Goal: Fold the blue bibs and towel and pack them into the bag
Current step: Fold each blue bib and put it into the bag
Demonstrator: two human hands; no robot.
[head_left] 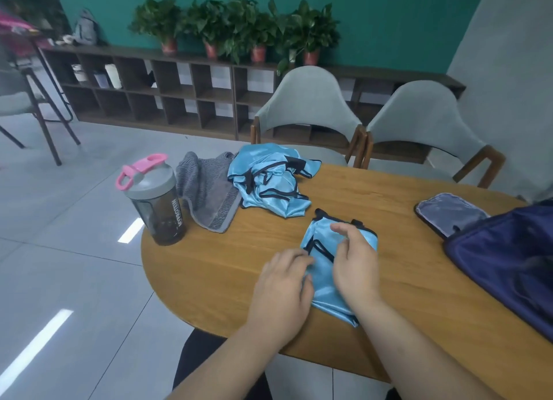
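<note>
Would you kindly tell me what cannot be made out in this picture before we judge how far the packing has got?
Head view only:
- Bag: cut off by the right edge; its inside is too dark to read.
- Folded bib: partly covered by the left hand and right hand; the left hand's own back hides whether it pinches the cloth.
- Crumpled bibs: bunched, number unclear.
- Towel: right end hidden under them.
</note>
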